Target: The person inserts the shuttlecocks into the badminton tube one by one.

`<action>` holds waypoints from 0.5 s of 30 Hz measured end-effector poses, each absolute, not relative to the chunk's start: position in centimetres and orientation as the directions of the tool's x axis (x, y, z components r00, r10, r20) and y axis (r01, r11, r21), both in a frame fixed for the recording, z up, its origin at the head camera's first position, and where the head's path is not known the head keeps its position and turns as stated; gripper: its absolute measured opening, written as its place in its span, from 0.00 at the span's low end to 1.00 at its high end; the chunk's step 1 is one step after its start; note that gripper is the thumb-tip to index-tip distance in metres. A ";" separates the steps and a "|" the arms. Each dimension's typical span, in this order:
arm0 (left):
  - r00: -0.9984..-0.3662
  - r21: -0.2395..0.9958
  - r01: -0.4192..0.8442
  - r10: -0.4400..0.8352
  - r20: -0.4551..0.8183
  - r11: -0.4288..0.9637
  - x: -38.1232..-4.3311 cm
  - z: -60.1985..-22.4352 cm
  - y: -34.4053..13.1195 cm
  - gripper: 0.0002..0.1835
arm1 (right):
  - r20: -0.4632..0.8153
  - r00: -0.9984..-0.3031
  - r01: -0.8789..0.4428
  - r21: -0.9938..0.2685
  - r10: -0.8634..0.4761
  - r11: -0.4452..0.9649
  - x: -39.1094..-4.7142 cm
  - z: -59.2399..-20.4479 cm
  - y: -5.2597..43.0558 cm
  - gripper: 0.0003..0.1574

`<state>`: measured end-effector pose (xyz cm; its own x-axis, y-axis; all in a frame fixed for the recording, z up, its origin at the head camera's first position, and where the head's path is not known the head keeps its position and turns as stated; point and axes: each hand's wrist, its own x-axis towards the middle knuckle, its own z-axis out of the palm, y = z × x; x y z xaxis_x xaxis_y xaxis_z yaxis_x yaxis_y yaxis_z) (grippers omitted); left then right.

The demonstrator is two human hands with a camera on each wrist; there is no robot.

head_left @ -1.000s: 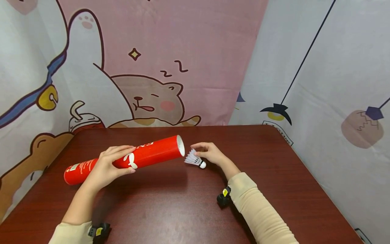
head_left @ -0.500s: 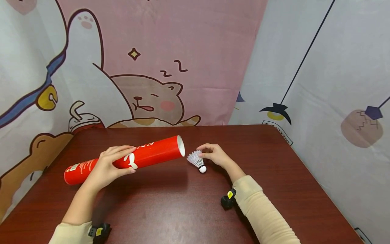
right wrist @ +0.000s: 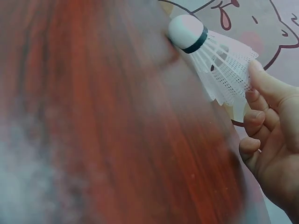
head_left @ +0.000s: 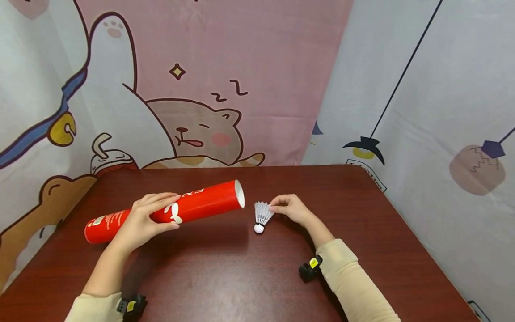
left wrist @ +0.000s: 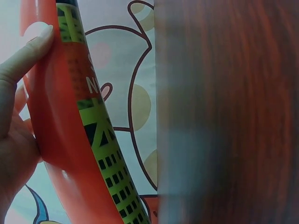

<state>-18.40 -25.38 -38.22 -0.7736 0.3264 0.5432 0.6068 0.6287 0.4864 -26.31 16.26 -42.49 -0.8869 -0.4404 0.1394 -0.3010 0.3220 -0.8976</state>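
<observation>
My left hand [head_left: 142, 219] grips a long red shuttlecock tube [head_left: 213, 200] around its middle. The tube slants up to the right, its white-rimmed mouth facing right and its far end low at the left. In the left wrist view, the thumb lies along the red tube [left wrist: 60, 107], which bears a green and black patterned strip. My right hand [head_left: 295, 210] pinches a white shuttlecock [head_left: 263, 213] by the skirt's edge, just right of the tube's mouth. Its round cork points down. In the right wrist view, thumb and fingertips hold the netted skirt of the shuttlecock [right wrist: 224, 67].
A dark reddish-brown wooden table [head_left: 225, 277] spreads beneath both hands. Behind it hangs a printed cloth [head_left: 281, 80] with cartoon animals, reaching down to the table's back edge. Small black wrist cameras sit at both cuffs.
My right hand has drawn right and slightly toward me. The shuttlecock has swung from cork pointing right to cork pointing down. Left hand and tube stay almost still.
</observation>
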 end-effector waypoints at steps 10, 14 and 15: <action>-0.766 0.480 0.617 0.337 0.547 0.624 -18.4 -38.3 -25.3 0.40 | 0.199 -0.874 -0.355 -0.884 -0.444 0.302 -24.8 -42.4 16.4 0.03; -0.764 0.479 0.620 0.339 0.549 0.621 -18.4 -38.3 -25.2 0.39 | 0.251 -0.873 -0.394 -0.867 -0.418 0.303 -24.4 -42.2 16.4 0.04; -0.763 0.478 0.621 0.340 0.550 0.621 -18.4 -38.3 -25.2 0.39 | 0.265 -0.874 -0.403 -0.864 -0.408 0.303 -24.3 -42.1 16.4 0.04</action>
